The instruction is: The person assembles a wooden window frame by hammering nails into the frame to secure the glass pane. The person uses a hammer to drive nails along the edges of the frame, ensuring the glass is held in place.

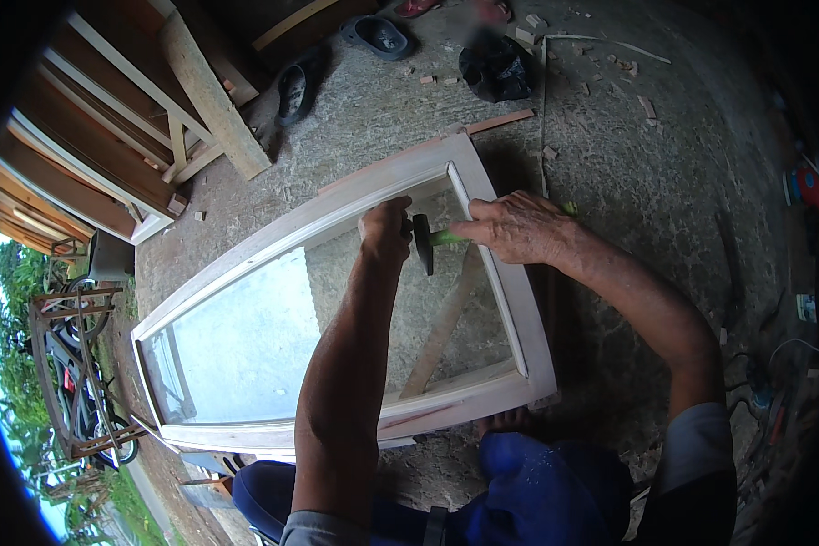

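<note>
A white wooden window frame with a glass pane lies flat on the concrete floor in front of me. My right hand grips a small hammer with a green handle and dark head, held over the frame's far right corner. My left hand is closed, fingers pinched against the frame's top rail just left of the hammer head; what it pinches is too small to see. A thin wooden strip lies under the glass.
Stacked timber and wooden frames stand at the upper left. Sandals and a dark bag lie on the floor beyond the frame, with wood scraps scattered about. Tools and cables lie at the right. My blue-clad knees are below.
</note>
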`<action>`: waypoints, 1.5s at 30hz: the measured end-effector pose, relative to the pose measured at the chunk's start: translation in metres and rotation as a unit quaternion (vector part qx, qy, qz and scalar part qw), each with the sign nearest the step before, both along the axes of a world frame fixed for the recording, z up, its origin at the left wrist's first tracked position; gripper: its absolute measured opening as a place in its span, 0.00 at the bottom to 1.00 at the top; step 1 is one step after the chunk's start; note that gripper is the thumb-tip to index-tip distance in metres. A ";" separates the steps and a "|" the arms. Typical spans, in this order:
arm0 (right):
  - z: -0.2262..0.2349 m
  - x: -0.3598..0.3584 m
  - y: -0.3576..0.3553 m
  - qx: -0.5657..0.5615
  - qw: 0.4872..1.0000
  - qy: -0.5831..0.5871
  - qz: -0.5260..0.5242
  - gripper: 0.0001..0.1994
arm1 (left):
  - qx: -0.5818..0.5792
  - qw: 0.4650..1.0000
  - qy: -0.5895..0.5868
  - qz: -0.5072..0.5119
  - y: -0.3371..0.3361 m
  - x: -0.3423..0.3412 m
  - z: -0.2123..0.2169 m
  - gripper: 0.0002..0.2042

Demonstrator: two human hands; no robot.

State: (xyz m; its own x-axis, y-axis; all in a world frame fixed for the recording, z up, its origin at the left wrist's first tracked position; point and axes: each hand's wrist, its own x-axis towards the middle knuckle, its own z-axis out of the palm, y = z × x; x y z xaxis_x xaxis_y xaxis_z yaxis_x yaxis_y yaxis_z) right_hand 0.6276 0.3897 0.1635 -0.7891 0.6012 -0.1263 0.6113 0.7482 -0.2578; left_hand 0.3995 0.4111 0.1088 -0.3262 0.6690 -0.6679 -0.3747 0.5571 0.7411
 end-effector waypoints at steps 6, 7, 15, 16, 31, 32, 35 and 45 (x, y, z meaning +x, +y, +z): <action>-0.002 -0.006 0.029 0.000 0.999 -0.036 0.032 0.18 | 0.009 1.000 -0.021 0.012 0.012 0.002 -0.004 0.13; -0.002 -0.006 0.032 -0.006 0.999 -0.034 0.033 0.17 | 0.002 1.000 -0.015 0.006 0.013 0.001 -0.005 0.12; -0.009 -0.014 0.053 -0.015 0.997 -0.054 0.060 0.15 | -0.016 0.999 0.014 -0.045 0.015 -0.007 -0.011 0.10; -0.009 -0.015 0.055 -0.014 0.996 -0.057 0.062 0.14 | -0.023 0.998 0.011 -0.053 0.016 -0.008 -0.011 0.10; -0.010 -0.012 0.078 -0.005 0.995 -0.066 0.068 0.14 | -0.030 0.998 0.013 -0.050 0.028 -0.002 -0.010 0.10; -0.008 -0.012 0.078 -0.012 0.995 -0.065 0.069 0.13 | -0.034 0.998 0.012 -0.043 0.028 -0.003 -0.010 0.10; -0.002 -0.013 0.076 -0.032 0.994 -0.069 0.078 0.13 | -0.036 0.997 0.020 -0.058 0.025 -0.005 -0.012 0.09; -0.014 -0.012 0.068 -0.040 0.997 -0.014 0.059 0.16 | -0.016 0.999 0.008 -0.029 0.022 -0.007 -0.021 0.07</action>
